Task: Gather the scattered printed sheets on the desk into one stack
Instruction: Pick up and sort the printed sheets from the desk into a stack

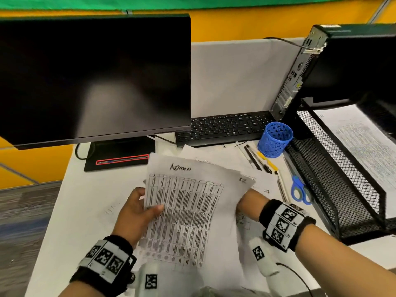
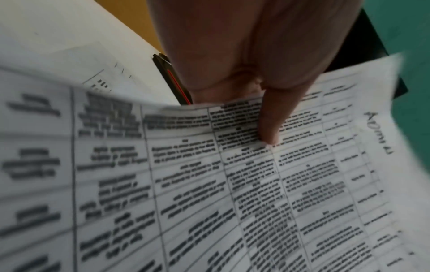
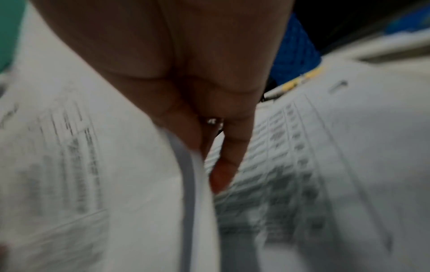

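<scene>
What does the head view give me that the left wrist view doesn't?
Only the head view shows the right hand reaching under the right edge of the held sheets, more sheets lying on the desk, the keyboard, the blue cup, the scissors and the wire tray.

Only the left wrist view shows the thumb's contact up close, pressed on the printed table.

Both show the left hand pinching the top sheet marked ADMIN, and the monitor stand.
</scene>
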`<state>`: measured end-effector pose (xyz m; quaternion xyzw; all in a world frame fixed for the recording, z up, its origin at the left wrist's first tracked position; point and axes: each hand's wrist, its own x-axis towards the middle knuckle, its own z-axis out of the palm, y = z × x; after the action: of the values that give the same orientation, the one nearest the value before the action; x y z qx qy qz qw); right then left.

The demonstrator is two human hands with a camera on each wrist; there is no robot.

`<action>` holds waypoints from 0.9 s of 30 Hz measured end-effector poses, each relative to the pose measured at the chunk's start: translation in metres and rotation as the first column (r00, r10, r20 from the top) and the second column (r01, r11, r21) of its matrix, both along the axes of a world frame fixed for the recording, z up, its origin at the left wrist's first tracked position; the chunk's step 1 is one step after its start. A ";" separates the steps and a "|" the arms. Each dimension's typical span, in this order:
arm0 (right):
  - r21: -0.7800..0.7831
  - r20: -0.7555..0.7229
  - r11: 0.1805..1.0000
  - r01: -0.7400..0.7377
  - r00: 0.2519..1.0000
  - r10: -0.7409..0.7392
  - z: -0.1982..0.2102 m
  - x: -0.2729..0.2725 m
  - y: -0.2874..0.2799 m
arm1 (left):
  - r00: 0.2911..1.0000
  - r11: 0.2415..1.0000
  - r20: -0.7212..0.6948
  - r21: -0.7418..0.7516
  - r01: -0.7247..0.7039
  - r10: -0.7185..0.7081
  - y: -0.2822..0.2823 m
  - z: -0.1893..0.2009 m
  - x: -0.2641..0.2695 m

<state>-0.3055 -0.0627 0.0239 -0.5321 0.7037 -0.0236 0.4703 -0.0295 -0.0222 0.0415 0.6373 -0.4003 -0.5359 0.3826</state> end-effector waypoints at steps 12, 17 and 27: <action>-0.137 -0.375 0.987 -0.083 0.927 0.026 -0.024 -0.054 -0.072 | 0.929 0.924 0.009 0.105 0.367 -0.370 0.027 -0.005 0.002; -0.092 -0.444 0.984 -0.150 0.891 0.095 -0.028 -0.052 -0.075 | 0.941 0.933 -0.010 0.119 0.338 -0.340 0.027 -0.013 0.011; -0.114 -0.273 0.968 -0.223 0.944 0.185 -0.033 -0.041 -0.041 | 0.931 0.927 0.001 0.089 0.364 -0.365 0.029 -0.020 0.016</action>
<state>-0.3467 -0.1038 -0.0088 -0.6331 0.6966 0.0450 0.3344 -0.0138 0.0064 0.0217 0.5725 -0.4912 -0.6090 0.2449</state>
